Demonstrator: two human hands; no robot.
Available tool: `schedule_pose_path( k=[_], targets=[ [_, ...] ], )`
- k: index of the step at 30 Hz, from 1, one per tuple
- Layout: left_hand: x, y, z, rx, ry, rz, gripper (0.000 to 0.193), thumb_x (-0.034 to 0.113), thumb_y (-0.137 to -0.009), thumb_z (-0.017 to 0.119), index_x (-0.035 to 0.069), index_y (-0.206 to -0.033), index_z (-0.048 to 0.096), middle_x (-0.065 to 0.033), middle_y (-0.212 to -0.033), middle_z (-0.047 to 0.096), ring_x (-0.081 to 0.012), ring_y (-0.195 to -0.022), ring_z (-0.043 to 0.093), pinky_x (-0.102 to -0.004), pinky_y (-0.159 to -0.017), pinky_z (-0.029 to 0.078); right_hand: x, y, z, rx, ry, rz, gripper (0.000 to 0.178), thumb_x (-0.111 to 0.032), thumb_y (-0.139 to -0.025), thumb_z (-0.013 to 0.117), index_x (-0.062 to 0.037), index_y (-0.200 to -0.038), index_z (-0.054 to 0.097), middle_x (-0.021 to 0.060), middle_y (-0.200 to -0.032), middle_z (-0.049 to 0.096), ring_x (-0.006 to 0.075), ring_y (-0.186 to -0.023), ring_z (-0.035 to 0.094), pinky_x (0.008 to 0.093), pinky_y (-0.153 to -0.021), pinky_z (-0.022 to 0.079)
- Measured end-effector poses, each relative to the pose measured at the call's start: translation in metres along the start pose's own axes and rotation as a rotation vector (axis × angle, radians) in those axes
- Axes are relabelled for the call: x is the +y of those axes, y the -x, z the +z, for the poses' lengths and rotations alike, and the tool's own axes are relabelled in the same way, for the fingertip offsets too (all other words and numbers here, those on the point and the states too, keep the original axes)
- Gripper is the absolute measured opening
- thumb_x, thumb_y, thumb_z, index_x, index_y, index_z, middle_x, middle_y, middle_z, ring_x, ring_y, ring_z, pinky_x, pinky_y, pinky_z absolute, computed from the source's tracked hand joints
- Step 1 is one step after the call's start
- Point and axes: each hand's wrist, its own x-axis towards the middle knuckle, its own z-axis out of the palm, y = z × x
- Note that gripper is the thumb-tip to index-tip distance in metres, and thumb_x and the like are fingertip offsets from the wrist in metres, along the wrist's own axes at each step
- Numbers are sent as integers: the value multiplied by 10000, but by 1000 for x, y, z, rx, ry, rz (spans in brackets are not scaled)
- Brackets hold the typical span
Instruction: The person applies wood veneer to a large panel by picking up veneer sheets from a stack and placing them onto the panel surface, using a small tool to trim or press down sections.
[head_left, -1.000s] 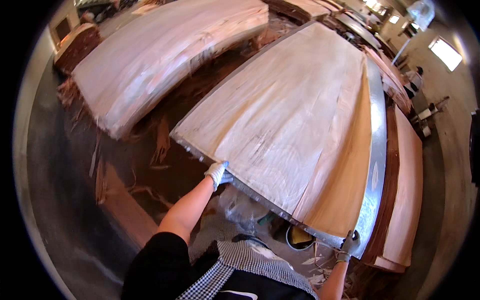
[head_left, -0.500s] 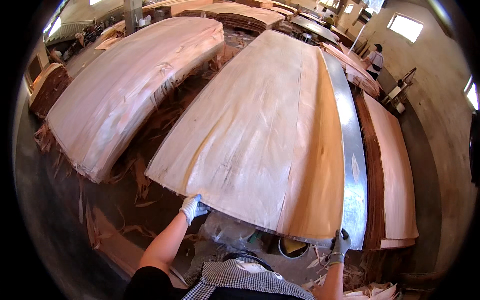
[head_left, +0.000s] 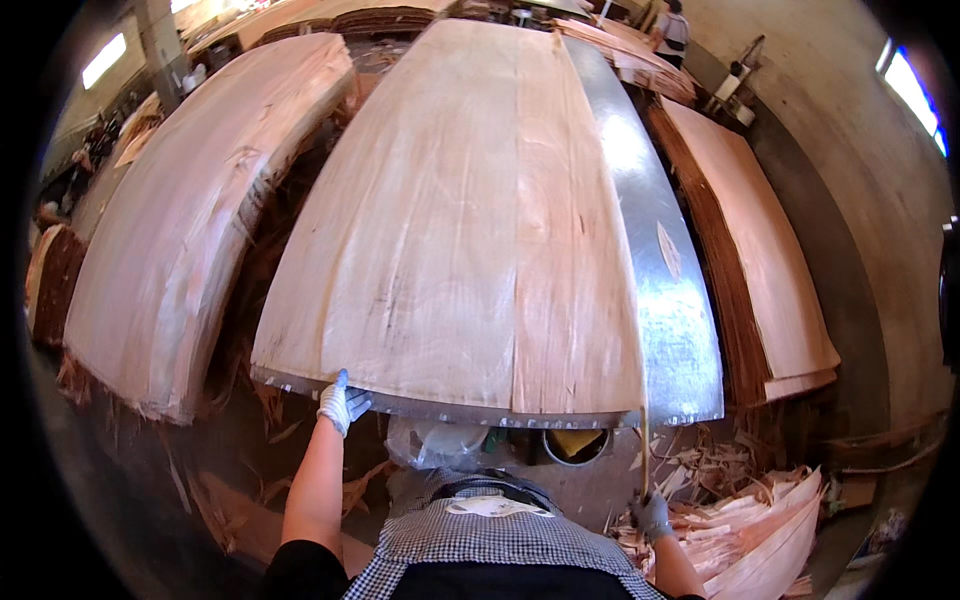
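Note:
A broad pale wood veneer sheet [head_left: 430,220] lies over a metal-topped table, almost flush with its near edge. My left hand [head_left: 343,405], in a whitish glove, is at that near edge, one digit up against the veneer and the others by the table rim. Low at the right, my right hand [head_left: 652,515], in a grey glove, is closed around the lower end of a thin, yellowish veneer strip [head_left: 645,450]. The strip runs up to the sheet's right near corner. A bare band of shiny metal tabletop [head_left: 670,320] shows along the sheet's right side.
Veneer stacks stand on the left [head_left: 190,230] and right [head_left: 755,240]. A heap of veneer scraps [head_left: 750,530] lies by my right hand. Under the table's near edge are a round bucket [head_left: 575,445] and clear plastic [head_left: 430,440]. A person [head_left: 670,32] stands far back.
My right hand has gone from the sheet's corner down toward me, with a thin strip in it. The raised folds in the sheet have flattened. My view has shifted right.

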Motion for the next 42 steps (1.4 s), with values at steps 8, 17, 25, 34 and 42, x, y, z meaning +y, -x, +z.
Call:
schedule_pose_path(
  k=[8,17,25,34,42],
  targets=[
    [-37,12,36,-72,-134,-40,532,506,-784,610,65,-1060,498,-128,-931,602,-306,-872,597,-460,-747,487,76,51,40,-887,360,-59,312,-269,-764,631,-39,-973,611,153,-853,649,233,-825,619,355,-736,469],
    [-33,20,55,-10,-186,17,267,283,-850,575,109,-1045,522,-97,-891,627,-269,-812,629,-415,-699,520,-156,-47,38,133,-884,111,109,-61,-754,660,-20,-804,573,17,-535,484,103,-365,412,241,-313,324],
    [-39,33,57,61,-185,60,242,251,-847,572,73,-1007,539,-103,-897,627,-290,-772,636,-419,-663,531,-61,-105,-17,389,-604,-35,91,-65,-753,663,-1,-759,599,1,-564,502,74,-437,427,234,-383,333],
    [-39,30,59,20,-197,100,275,224,-837,577,76,-1057,505,-113,-918,606,-276,-801,622,-416,-689,533,87,-20,-55,701,36,5,150,-118,-736,627,15,-790,583,125,-616,557,207,-568,556,351,-535,436],
    [-39,-5,35,34,-179,17,277,288,-853,574,142,-1074,491,-89,-857,605,-270,-720,601,-436,-682,490,143,49,-69,722,159,60,188,-236,-752,616,-64,-827,615,186,-682,583,370,-608,566,435,-568,447]
  ],
)
